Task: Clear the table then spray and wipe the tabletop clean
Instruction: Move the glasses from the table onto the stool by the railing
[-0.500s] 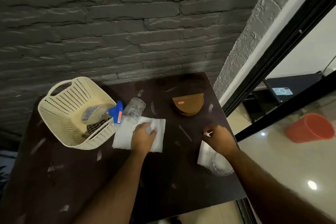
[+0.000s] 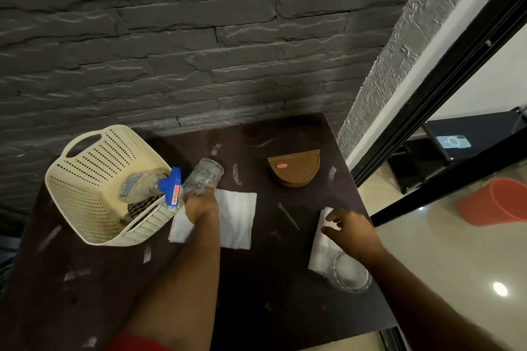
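Note:
A dark brown table (image 2: 256, 279) carries white smears. My left hand (image 2: 201, 205) grips a clear drinking glass (image 2: 203, 177), tilted and lifted beside the cream perforated basket (image 2: 85, 168). In the basket lies a spray bottle (image 2: 142, 184) with a blue trigger head, over a checked cloth. A white napkin (image 2: 236, 218) lies flat under my left wrist. My right hand (image 2: 352, 232) hovers with fingers apart over a second white napkin (image 2: 320, 245) at the table's right edge. A second clear glass (image 2: 349, 272) stands on that napkin near my right wrist.
A brown half-round stack of coasters (image 2: 295, 169) sits at the back right of the table. A dark stone wall (image 2: 199, 51) closes the back. Right of the table are a black door frame (image 2: 445, 88), glossy floor and an orange bucket (image 2: 496, 201).
My left hand left the middle napkin and took hold of the glass by the basket, tilting it up. My right hand opened and slid slightly toward the right napkin.

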`<state>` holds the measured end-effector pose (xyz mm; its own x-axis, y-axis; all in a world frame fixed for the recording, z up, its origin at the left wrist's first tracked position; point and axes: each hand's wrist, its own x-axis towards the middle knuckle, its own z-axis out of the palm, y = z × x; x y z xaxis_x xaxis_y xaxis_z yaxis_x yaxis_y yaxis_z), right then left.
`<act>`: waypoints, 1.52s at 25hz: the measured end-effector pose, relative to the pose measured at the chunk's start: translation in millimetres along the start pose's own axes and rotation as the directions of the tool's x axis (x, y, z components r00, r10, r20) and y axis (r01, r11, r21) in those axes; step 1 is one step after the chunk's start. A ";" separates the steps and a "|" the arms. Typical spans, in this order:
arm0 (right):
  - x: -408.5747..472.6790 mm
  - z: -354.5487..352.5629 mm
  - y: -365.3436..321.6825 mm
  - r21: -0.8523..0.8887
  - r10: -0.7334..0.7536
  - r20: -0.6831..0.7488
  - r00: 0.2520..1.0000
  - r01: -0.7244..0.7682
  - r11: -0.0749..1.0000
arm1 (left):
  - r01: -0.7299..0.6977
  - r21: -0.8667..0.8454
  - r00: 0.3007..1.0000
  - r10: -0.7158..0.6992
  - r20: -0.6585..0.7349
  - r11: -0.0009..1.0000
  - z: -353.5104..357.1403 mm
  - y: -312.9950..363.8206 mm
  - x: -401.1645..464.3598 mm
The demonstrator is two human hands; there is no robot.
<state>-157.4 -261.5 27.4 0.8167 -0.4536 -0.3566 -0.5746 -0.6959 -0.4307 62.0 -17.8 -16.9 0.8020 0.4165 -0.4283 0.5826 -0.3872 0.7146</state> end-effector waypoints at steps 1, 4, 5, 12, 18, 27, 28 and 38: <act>1.2 1.1 -0.2 0.003 -0.001 0.005 1.000 0.001 1.000 | -0.030 0.009 0.999 0.030 0.023 1.000 2.1 -1.8 2.9; 4.5 1.7 -3.3 0.022 -0.012 0.018 1.000 0.012 1.000 | -0.063 -0.047 0.995 0.066 0.074 0.997 3.4 3.0 2.2; 5.9 1.7 -4.6 0.030 -0.018 0.023 1.000 0.017 0.999 | -0.086 -0.044 0.992 0.089 0.086 0.995 3.3 8.1 -0.1; 8.6 -3.0 -15.6 0.040 -0.037 0.019 0.999 0.036 0.999 | -0.581 0.474 0.810 0.527 0.256 0.662 -9.5 39.2 -22.7; -6.3 -24.6 -6.2 -0.105 -0.026 0.060 0.998 0.032 0.994 | -0.751 0.610 0.627 0.565 0.536 0.254 -17.0 19.0 -47.2; -30.1 -2.9 8.9 -0.266 0.166 0.331 0.929 -0.077 0.961 | -0.769 0.518 0.626 0.604 0.493 0.374 -23.8 3.0 -51.1; -35.4 1.9 10.8 -0.275 0.175 0.342 0.923 -0.080 0.958 | -0.760 0.514 0.632 0.635 0.443 0.398 -23.7 3.7 -49.8; -67.5 32.2 16.9 -0.246 0.215 0.098 0.972 -0.186 0.951 | -0.566 0.362 0.797 0.379 0.470 0.741 0.7 8.5 -23.9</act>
<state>-224.0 -224.7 17.5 0.6645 -0.5360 -0.5207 -0.6856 -0.7144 -0.1396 47.9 -31.6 -0.9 0.9219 -0.2019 -0.3307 0.0256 -0.8200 0.5718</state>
